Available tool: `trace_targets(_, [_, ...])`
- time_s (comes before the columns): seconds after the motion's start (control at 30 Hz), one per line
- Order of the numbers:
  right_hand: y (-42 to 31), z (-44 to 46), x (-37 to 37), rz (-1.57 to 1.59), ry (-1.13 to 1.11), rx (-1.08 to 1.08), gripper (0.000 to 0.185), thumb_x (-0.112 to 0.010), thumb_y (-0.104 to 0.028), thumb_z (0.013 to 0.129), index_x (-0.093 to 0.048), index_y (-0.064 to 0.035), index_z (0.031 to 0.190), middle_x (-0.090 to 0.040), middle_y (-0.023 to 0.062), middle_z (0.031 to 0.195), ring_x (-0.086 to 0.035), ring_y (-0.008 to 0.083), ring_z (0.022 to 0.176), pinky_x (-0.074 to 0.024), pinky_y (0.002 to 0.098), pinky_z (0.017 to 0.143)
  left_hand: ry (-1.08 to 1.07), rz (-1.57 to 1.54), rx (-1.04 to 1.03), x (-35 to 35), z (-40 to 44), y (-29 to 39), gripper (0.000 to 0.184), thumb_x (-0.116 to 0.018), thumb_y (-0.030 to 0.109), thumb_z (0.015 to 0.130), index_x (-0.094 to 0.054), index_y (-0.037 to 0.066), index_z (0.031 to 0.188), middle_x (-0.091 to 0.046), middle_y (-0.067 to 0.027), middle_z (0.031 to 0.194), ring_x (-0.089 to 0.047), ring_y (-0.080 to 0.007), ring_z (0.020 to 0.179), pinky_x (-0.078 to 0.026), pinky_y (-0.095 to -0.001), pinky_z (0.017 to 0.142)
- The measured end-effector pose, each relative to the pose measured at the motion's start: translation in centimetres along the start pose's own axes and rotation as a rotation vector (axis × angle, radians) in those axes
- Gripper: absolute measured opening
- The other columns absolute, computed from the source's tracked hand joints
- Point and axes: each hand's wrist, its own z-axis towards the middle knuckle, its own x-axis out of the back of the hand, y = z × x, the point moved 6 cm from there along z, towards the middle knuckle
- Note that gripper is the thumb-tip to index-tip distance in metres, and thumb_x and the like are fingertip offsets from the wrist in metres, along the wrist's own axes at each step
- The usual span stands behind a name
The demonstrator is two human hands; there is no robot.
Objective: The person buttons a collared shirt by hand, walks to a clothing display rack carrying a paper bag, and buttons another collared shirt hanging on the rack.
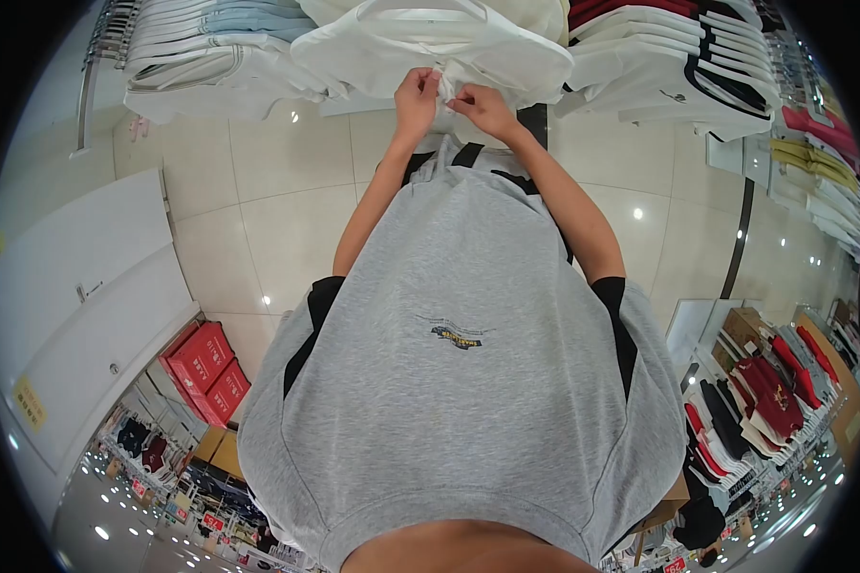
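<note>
A white shirt (516,59) hangs in front of me at the top of the head view, with a white hanger (419,15) showing at its neck. My left hand (417,98) is closed, pinching the gathered fabric at the middle of the shirt's front. Close beside it, my right hand (485,109) pinches the same bunched cloth between thumb and fingers. The fingertips of both hands nearly meet there. Whether a button or a tie lies between them is too small to make out.
White and light blue garments (222,43) hang to the left of the shirt. White tops with dark trim (674,72) hang to the right. A white cabinet (86,286) and red boxes (208,372) stand at left. More clothes racks (760,411) are at lower right.
</note>
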Motion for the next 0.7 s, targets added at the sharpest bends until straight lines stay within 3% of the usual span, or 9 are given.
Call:
trace_targets(0.17, [-0.6,0.0,0.2,-0.054,-0.009,0.035,0.027,-0.068,-0.026,0.083,-0.062,0.0001,0.085,-0.063,0.0117,0.074,-0.057,0.0194,0.066,-0.0456,0.0322,0.063,0.063,0.077,-0.103,1.2,0.4,0.5,0.019,-0.061,0.017,0.091,-0.062,-0.002,0.093,-0.062,-0.0059,0.072,-0.053,-0.0100,0.063,-0.044,-0.0255,0.058])
trace_targets(0.37, [-2.2,-0.2,0.0,0.034,0.033,0.037,0.029,-0.067,-0.028,0.084,-0.060,-0.0006,0.085,-0.062,0.0130,0.076,-0.057,0.0231,0.067,-0.0456,0.0342,0.063,-0.200,-0.116,0.061,-1.0,0.3,-1.2,0.017,-0.058,0.015,0.094,-0.062,-0.001,0.096,-0.060,-0.0006,0.075,-0.050,-0.0064,0.064,-0.042,-0.0230,0.058])
trace_targets(0.43, [-1.8,0.1,-0.1,-0.069,0.017,0.078,0.028,-0.066,-0.029,0.084,-0.059,-0.0013,0.083,-0.063,0.0133,0.074,-0.059,0.0266,0.067,-0.0460,0.0358,0.063,-0.171,-0.044,-0.030,-0.9,0.4,-0.4,0.017,-0.058,0.015,0.094,-0.062,-0.001,0.096,-0.060,-0.0010,0.076,-0.051,-0.0067,0.064,-0.043,-0.0229,0.058])
trace_targets(0.53, [-1.2,0.1,0.2,-0.025,0.003,0.034,0.030,-0.068,-0.027,0.083,-0.056,0.0009,0.083,-0.060,0.0102,0.073,-0.054,0.0182,0.067,-0.0443,0.0324,0.063,-0.111,-0.022,-0.059,-0.5,0.5,0.0,0.017,-0.058,0.015,0.094,-0.061,-0.001,0.099,-0.061,-0.0012,0.078,-0.052,-0.0069,0.065,-0.044,-0.0224,0.059])
trace_targets(0.7, [-0.7,0.3,0.1,0.188,0.029,0.016,0.024,-0.067,-0.022,0.083,-0.057,-0.0006,0.081,-0.058,0.0076,0.071,-0.052,0.0162,0.065,-0.0427,0.0307,0.062,-0.169,-0.050,-0.066,-0.7,0.3,-0.4,0.021,-0.059,0.018,0.093,-0.059,0.000,0.103,-0.062,-0.0012,0.082,-0.052,-0.0068,0.070,-0.043,-0.0215,0.063])
